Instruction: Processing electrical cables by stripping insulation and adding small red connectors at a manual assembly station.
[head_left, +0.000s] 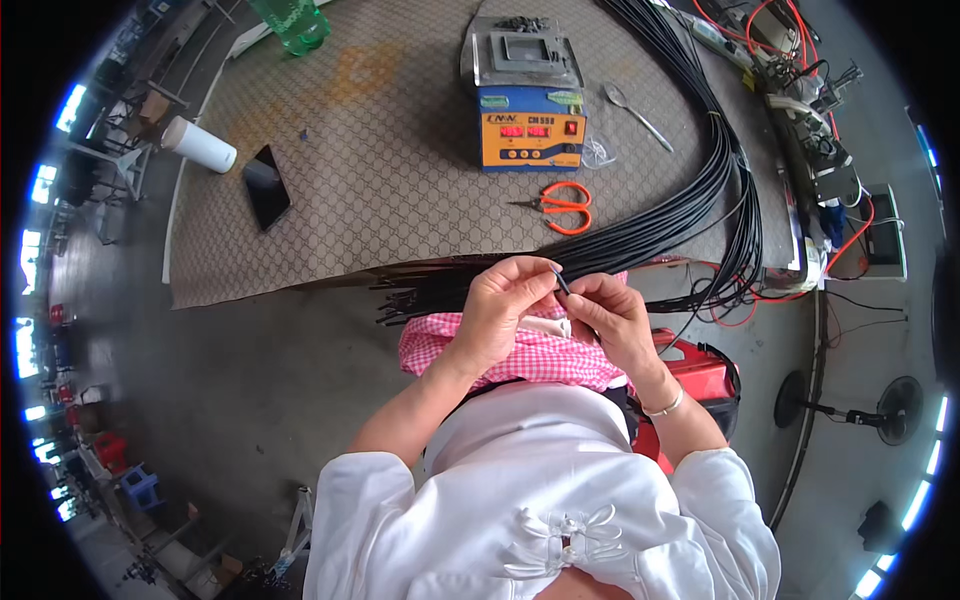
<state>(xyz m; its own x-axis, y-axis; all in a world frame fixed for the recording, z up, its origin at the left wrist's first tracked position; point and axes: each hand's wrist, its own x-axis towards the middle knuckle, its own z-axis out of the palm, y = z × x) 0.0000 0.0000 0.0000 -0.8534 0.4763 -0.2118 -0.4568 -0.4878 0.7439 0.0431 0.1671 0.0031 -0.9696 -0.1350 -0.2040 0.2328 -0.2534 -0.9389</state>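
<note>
At twelve o'clock from the hands, a blue and orange box (530, 140) carries dark lettering on its front, a printed model name, two red lit number displays and green-toned labels near its top. The black piece (562, 282) is thin, dark and stick-like — slanting between the fingertips, just off the near edge of the table (380, 180) and above a pink checked cloth (440, 345). The left hand (508, 304) pinches its upper end between thumb and forefinger; the right hand (614, 314) grips lower down, its fingers covering the rest. Below them shows a white tube-like thing (545, 325) — I cannot tell which hand, if either, holds it. Black cables (640, 235) curve round at two o'clock. Orange-handled scissors (567, 207) lie at twelve, nearer than the box, and a phone (266, 188) at ten.
</note>
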